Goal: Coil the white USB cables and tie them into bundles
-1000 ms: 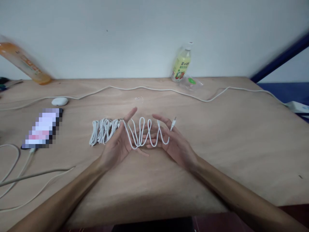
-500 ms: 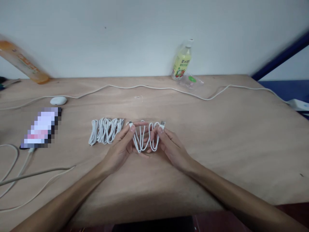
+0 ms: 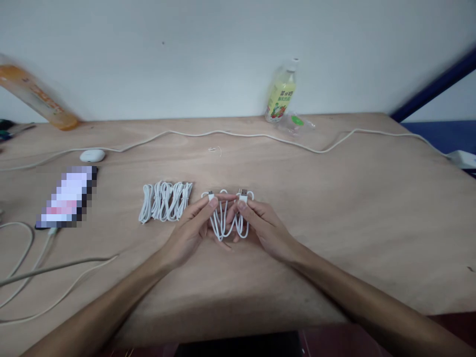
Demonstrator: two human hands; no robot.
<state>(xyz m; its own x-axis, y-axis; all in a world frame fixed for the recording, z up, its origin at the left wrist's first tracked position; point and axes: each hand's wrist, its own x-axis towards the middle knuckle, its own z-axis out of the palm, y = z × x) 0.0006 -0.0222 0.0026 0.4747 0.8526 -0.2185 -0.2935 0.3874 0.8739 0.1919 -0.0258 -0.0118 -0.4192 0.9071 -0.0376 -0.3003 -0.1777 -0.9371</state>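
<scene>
In the head view, we take as our landmark the row of white, plastic-coated cable bundles [image 3: 163,201] lying on the pale brown wooden tabletop [image 3: 342,223]. Just right of that row, we hold the loose white, plastic-coated cable [image 3: 220,240], folded in several long loops between both hands. Our left hand [image 3: 191,225], nearest the row, pinches the small white plug with a metal tip [image 3: 211,198] between thumb and index finger. Our right hand [image 3: 266,225], farther right of the row, pinches the flat, rectangular white-and-metal plug [image 3: 243,198] in the same way.

The loops hang around the fingers with no tie that we can see, so if either thumb eased or the fingers straightened, they could slide off and spring apart. The loops look uneven, and pressing them together carelessly could cross or tangle the strands. Pulling on the plugs might also strain the cable where it enters them.

Our left hand overlaps the row's near right edge in view; we cannot tell whether it touches. A leftward swing could knock those bundles askew, or, beyond the row's left end, nudge the dark-edged, rectangular phone [image 3: 67,198].
</scene>
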